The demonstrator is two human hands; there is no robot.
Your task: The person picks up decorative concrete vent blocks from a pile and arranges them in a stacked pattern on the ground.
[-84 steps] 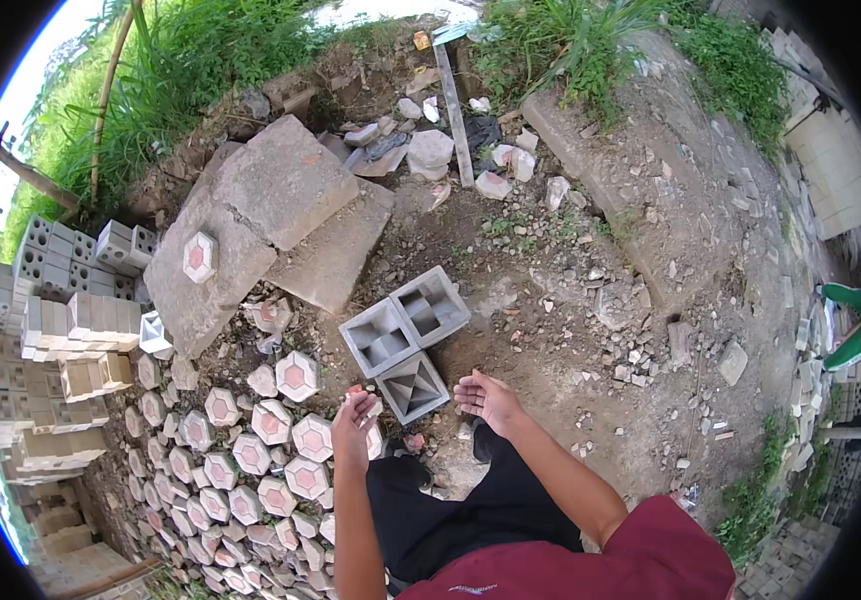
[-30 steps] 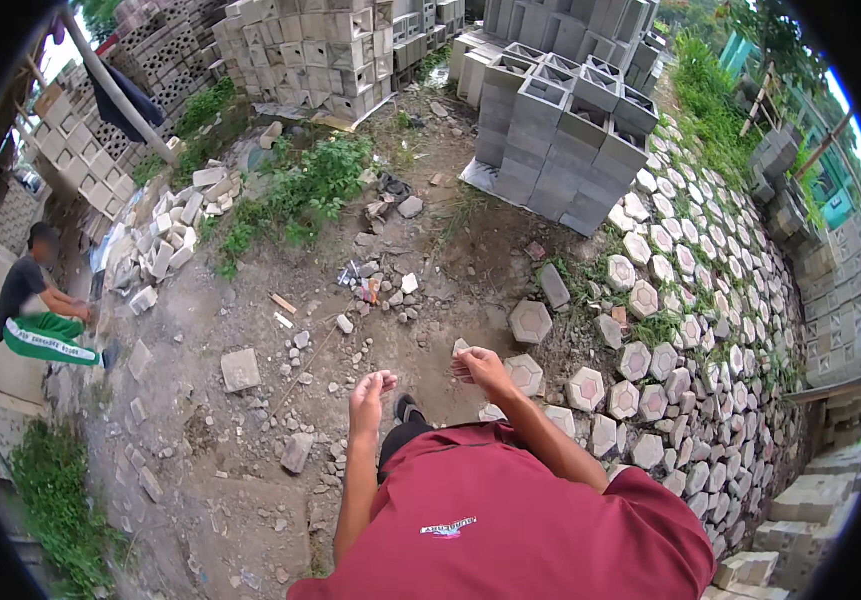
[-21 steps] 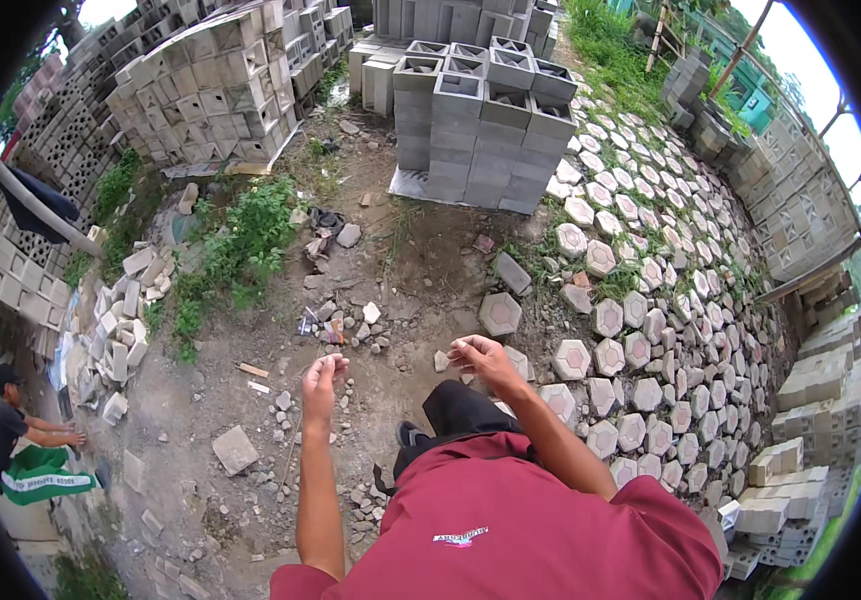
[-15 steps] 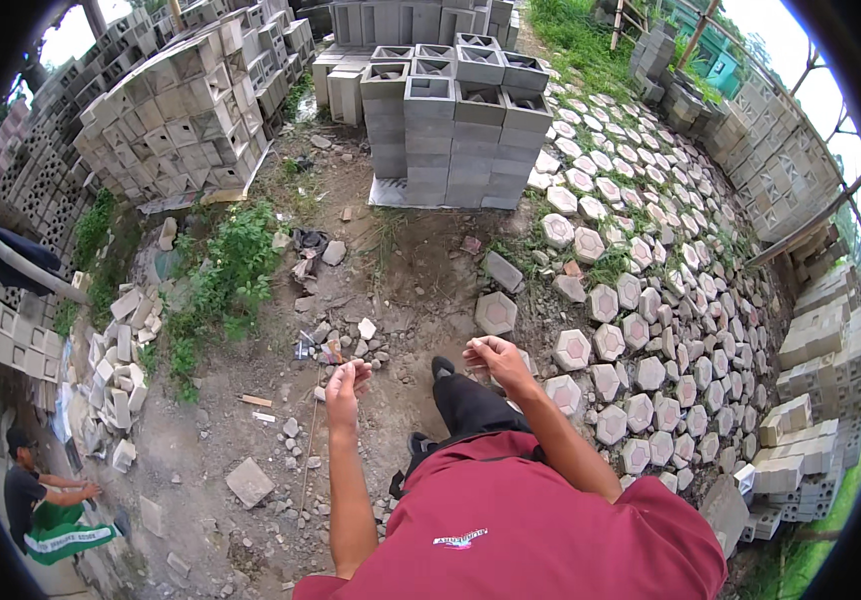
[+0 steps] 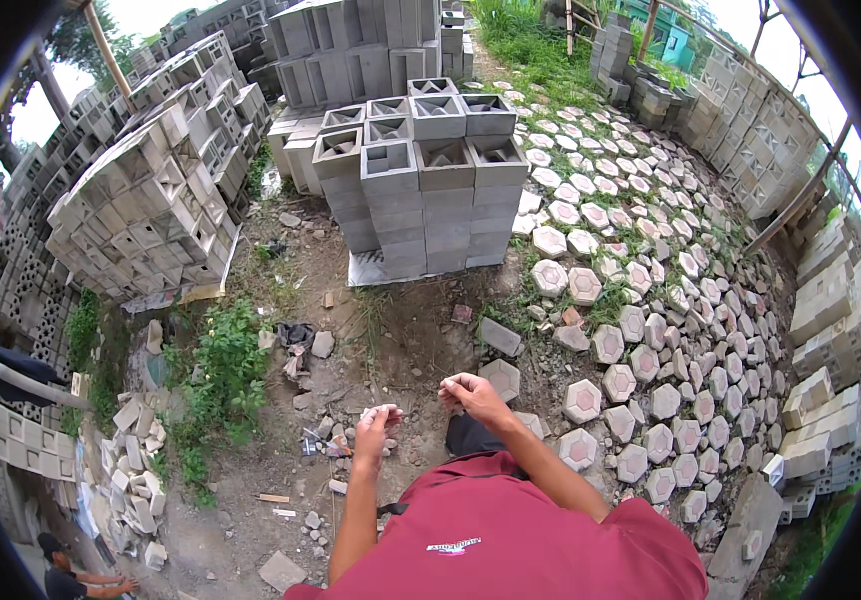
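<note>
My left hand (image 5: 379, 425) is raised in front of my body, its fingers curled in toward the thumb. Level with it, a little to the right, is my right hand (image 5: 474, 394), fingertips drawn together in a pinch. No object shows in either hand, and the two do not touch. Both hang in the air above the dirt ground. Beyond them stands a stack of grey concrete vent blocks (image 5: 396, 215) with hollow tops, resting on a pale sheet. A hexagonal paver (image 5: 500, 380) lies just past my right hand.
Rows of hexagonal pavers (image 5: 619, 383) cover the ground at right. Pale vent blocks (image 5: 136, 225) are piled at far left. Green weeds (image 5: 216, 375) and broken block rubble (image 5: 134, 470) lie at left. A co-worker (image 5: 71, 575) is low in the left corner.
My view has tilted up and moved forward, so the block stack looks nearer and lower in the picture. Both hands stay raised and closed, now slightly nearer each other.
</note>
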